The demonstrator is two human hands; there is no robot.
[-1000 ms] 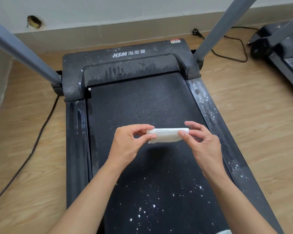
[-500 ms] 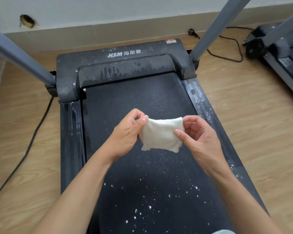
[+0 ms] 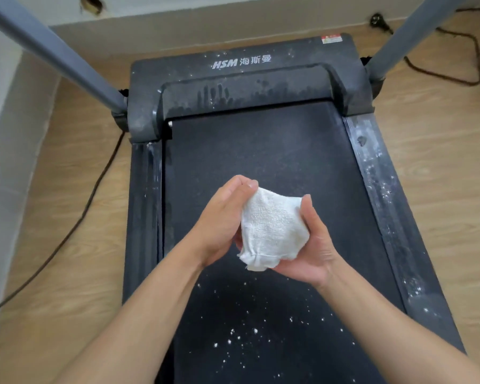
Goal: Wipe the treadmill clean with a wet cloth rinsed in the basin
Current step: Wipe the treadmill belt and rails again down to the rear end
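White cloth point(image 3: 272, 231), long axis along treadmill point(image 3: 261, 151)

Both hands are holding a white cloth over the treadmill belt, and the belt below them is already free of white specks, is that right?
Not quite. The head view shows the left hand and right hand holding the white cloth over the belt, but the belt below them is dotted with white specks, not free of them.
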